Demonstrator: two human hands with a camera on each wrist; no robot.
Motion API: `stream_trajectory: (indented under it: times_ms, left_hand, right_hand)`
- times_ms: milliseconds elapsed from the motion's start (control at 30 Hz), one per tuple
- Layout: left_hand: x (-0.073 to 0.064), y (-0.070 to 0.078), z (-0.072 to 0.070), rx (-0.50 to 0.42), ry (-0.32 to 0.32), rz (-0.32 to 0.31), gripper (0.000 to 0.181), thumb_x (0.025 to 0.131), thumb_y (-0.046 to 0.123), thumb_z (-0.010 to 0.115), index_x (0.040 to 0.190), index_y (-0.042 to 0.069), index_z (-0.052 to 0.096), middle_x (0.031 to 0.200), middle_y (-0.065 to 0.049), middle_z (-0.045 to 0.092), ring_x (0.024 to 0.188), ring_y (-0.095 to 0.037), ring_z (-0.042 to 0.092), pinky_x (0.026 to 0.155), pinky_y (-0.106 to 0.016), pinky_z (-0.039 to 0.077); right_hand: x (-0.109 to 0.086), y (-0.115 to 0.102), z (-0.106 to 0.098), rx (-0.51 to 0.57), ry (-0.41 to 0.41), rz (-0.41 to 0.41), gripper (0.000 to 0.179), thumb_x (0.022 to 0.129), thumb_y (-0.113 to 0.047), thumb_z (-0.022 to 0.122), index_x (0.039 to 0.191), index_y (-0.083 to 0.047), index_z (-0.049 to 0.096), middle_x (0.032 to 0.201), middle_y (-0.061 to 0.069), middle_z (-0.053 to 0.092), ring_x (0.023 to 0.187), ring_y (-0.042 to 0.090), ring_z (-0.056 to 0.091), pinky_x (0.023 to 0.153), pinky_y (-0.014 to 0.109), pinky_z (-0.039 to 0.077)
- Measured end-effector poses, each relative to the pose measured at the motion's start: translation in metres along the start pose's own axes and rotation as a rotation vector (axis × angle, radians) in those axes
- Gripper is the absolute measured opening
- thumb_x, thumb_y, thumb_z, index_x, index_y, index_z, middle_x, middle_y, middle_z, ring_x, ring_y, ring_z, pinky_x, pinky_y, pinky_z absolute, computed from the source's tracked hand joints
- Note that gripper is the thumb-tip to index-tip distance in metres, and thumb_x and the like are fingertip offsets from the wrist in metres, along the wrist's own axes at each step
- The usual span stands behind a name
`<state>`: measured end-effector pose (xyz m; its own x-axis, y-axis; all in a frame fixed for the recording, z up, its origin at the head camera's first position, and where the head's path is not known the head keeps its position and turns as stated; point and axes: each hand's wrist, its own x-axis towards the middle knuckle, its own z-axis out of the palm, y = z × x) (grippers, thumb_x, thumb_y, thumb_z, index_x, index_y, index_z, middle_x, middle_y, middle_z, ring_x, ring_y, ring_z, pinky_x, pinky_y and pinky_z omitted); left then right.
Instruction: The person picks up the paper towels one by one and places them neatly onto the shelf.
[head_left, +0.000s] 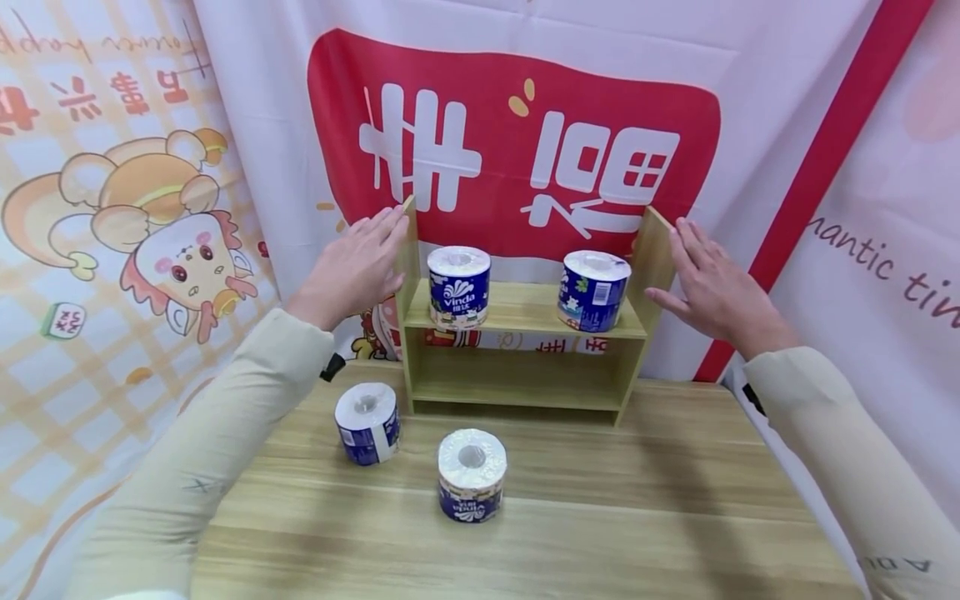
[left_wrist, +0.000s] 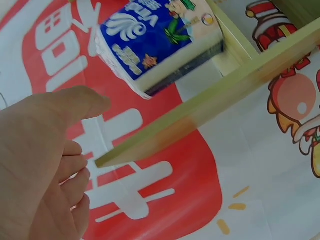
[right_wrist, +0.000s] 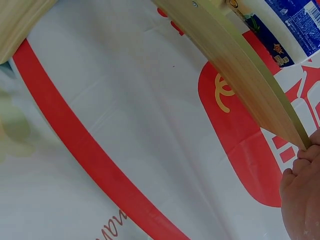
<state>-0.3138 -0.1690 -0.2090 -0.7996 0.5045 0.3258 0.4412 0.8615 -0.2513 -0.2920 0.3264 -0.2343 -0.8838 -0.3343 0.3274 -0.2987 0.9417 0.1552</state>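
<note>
A small wooden shelf [head_left: 517, 396] stands against the back cloth. On its upper board are two blue-and-white toilet rolls, a left one [head_left: 459, 292] and a right one [head_left: 592, 293]. My left hand [head_left: 360, 265] is at the top of the shelf's left side panel [left_wrist: 165, 131], fingers extended together; whether it touches cannot be made out. On the other side, my right hand [head_left: 716, 287] has its fingers against the top edge of the right side panel [right_wrist: 250, 80], thumb spread. Neither hand holds anything.
Two more toilet rolls stand on the wooden table [head_left: 585, 517] before the shelf: one at the left [head_left: 367, 425], one nearer the middle [head_left: 472, 475]. Printed cloth [head_left: 750, 125] hangs behind and at both sides. The shelf's lower level [head_left: 517, 375] is open at the front.
</note>
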Motion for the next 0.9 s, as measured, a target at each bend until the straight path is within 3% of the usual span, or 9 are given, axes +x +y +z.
stream_trajectory:
  times_ms: [333,567,700,900]
  left_hand:
    - [-0.027,0.019,-0.011,-0.056,-0.056,0.072,0.086,0.098,0.029,0.073,0.166,0.001,0.028,0.176,-0.019,0.024,0.164,-0.038,0.024,0.129,-0.055,0.032]
    - [-0.048,0.038,-0.007,-0.161,-0.122,0.139,0.082,0.1,0.03,0.073,0.166,0.004,0.031,0.175,-0.016,0.029,0.16,-0.038,0.033,0.125,-0.056,0.039]
    - [-0.058,0.047,-0.002,-0.253,-0.196,0.182,0.08,0.102,0.03,0.07,0.166,0.005,0.03,0.175,-0.015,0.029,0.16,-0.038,0.034,0.127,-0.057,0.035]
    - [-0.068,0.06,0.007,-0.406,-0.375,0.223,0.079,0.105,0.035,0.065,0.169,0.011,0.025,0.176,-0.009,0.025,0.16,-0.034,0.033,0.128,-0.056,0.034]
  right_hand:
    - [0.002,-0.001,-0.003,-0.001,-0.014,0.01,0.102,0.102,-0.058,0.057,0.17,-0.005,0.003,0.178,0.02,-0.001,0.165,0.044,0.004,0.124,0.068,0.029]
    - [0.002,-0.001,-0.004,0.002,-0.018,0.012,0.102,0.102,-0.057,0.058,0.17,-0.005,0.003,0.178,0.02,-0.002,0.165,0.044,0.003,0.125,0.068,0.027]
    - [0.003,-0.001,-0.004,0.0,-0.02,0.012,0.101,0.102,-0.057,0.057,0.169,-0.004,0.004,0.178,0.021,-0.002,0.165,0.044,0.003,0.125,0.068,0.026]
    - [0.003,0.0,-0.003,0.005,-0.025,0.013,0.101,0.102,-0.057,0.057,0.169,-0.003,0.003,0.178,0.021,-0.003,0.165,0.044,0.002,0.126,0.068,0.026]
